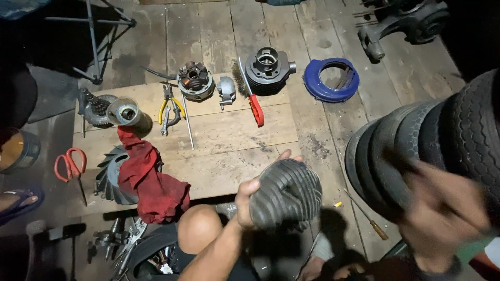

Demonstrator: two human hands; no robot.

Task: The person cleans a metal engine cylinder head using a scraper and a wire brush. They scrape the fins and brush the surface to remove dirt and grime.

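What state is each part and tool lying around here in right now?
Finned cylinder: held up off the floor in the left hand.
Right hand: blurred, by the stacked tyres.
Red rag: crumpled on the board.
Scissors: closed, lying flat.
Pliers: handles apart.
Wire brush: lying flat.
Blue cover: lying flat on the floor.

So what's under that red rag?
The red rag lies over a dark metal fan wheel; its curved blades stick out on the left. The wheel's middle and right side are covered. Both sit on a wooden board.
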